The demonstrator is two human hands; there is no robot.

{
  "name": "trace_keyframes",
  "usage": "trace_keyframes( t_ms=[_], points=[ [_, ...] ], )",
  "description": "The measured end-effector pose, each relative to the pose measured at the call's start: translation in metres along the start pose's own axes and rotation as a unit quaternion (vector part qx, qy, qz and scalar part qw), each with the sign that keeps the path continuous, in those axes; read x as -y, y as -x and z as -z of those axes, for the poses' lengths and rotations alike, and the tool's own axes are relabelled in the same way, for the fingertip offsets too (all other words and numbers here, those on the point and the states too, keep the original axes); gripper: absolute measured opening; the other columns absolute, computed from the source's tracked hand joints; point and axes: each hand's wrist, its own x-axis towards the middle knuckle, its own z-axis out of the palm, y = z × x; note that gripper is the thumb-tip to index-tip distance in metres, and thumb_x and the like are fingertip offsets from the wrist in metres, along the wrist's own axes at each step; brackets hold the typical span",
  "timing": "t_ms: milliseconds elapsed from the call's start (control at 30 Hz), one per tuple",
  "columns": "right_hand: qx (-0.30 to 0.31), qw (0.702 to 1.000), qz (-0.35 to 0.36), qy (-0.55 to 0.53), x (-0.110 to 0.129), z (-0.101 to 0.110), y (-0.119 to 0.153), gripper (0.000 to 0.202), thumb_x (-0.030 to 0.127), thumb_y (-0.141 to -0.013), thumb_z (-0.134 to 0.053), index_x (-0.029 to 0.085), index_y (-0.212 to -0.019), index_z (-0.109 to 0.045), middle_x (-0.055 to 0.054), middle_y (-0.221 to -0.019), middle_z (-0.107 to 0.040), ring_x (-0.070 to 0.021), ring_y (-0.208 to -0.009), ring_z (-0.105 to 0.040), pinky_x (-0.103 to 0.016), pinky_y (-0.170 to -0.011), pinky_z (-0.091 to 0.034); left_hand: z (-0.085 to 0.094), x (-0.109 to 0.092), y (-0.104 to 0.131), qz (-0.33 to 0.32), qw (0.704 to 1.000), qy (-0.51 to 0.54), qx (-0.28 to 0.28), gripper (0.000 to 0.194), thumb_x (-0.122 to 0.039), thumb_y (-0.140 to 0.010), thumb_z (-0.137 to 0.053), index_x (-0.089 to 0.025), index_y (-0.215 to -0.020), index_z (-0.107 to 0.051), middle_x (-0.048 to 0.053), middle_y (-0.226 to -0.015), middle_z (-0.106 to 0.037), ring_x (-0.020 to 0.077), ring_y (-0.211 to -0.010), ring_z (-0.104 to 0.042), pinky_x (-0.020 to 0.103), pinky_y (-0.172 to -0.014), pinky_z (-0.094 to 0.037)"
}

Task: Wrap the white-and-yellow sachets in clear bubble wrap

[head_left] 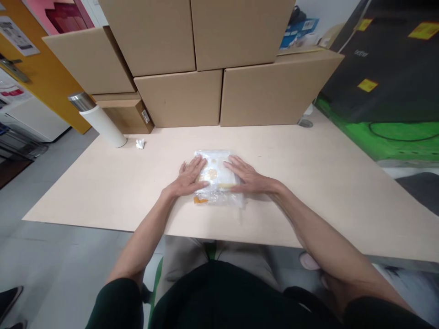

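Grip first: neither hand is clenched. Left hand [188,177] lies flat, fingers spread over the left side of a clear plastic packet [216,179]; right hand [249,177] rests likewise on the right side. Nothing pinched that I can make out. Looks like light pressing, presumably to keep slippery film flat and stop the packet sliding. Thumbs point inward across the lower part, perhaps to hold down the loose plastic there.

Packet lies flat on the pale worktop [120,183], between the boxes and the front edge, squarely before the person; an easy reach for both arms, I'd judge. Orange patch [200,200] at its near left corner.

Farther out: white flask [103,125] at the left, crumpled white scrap [140,144] just beside it, both well apart from the hands, probably set aside from the work. Large cardboard boxes [178,101] stacked along the back, likely to leave the front for handling.

Hard to make out: what the packet holds, behind glare and creases; its side edges, partly under fingers. Box contents mostly hidden. Upper boxes run out of view, as does a dark case [384,68] at right.
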Motion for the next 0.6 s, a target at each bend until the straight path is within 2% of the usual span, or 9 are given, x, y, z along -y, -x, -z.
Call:
trace_keyframes(
  t_ms=[67, 233, 467, 600],
  points=[
    [-0.016, 1.0, 0.004, -0.01, -0.002, -0.001, 0.001, 0.089, 0.077, -0.087, -0.041, 0.029, -0.158, -0.018, -0.007, -0.167, -0.003, -0.0337, -0.152, 0.002, -0.055, -0.121, -0.009, 0.0, -0.001, 0.001, 0.009, 1.0, 0.005, -0.011, 0.078, -0.068, -0.094, -0.033, -0.035, -0.158, -0.004, 0.005, -0.167, 0.001, 0.0266, -0.153, 0.004, 0.059, -0.12, 0.005],
    [-0.062, 0.998, 0.018, 0.013, -0.004, -0.01, -0.003, 0.091, 0.075, -0.085, -0.046, 0.023, -0.156, -0.026, -0.013, -0.166, -0.011, -0.0351, -0.152, -0.004, -0.056, -0.121, -0.013, -0.002, -0.006, 0.0, 0.008, 0.999, -0.019, -0.036, 0.085, -0.069, -0.09, -0.044, -0.032, -0.158, -0.01, 0.009, -0.167, -0.006, 0.0312, -0.153, -0.004, 0.061, -0.119, 0.0],
    [-0.078, 0.997, 0.02, 0.004, -0.002, -0.011, -0.002, 0.088, 0.075, -0.085, -0.046, 0.027, -0.156, -0.027, -0.01, -0.166, -0.014, -0.0364, -0.152, -0.008, -0.058, -0.12, -0.017, -0.003, -0.009, 0.002, 0.015, 0.998, -0.025, -0.055, 0.082, -0.067, -0.091, -0.043, -0.032, -0.158, -0.012, 0.009, -0.167, -0.01, 0.0306, -0.153, -0.008, 0.062, -0.119, -0.002],
    [-0.105, 0.994, 0.012, 0.007, 0.004, -0.011, -0.003, 0.088, 0.078, -0.084, -0.044, 0.025, -0.153, -0.032, -0.012, -0.164, -0.021, -0.0359, -0.151, -0.014, -0.056, -0.12, -0.018, -0.006, -0.007, 0.001, 0.019, 0.998, -0.031, -0.059, 0.083, -0.07, -0.09, -0.043, -0.033, -0.157, -0.012, 0.008, -0.167, -0.011, 0.029, -0.153, -0.008, 0.062, -0.119, 0.0]
  ],
)
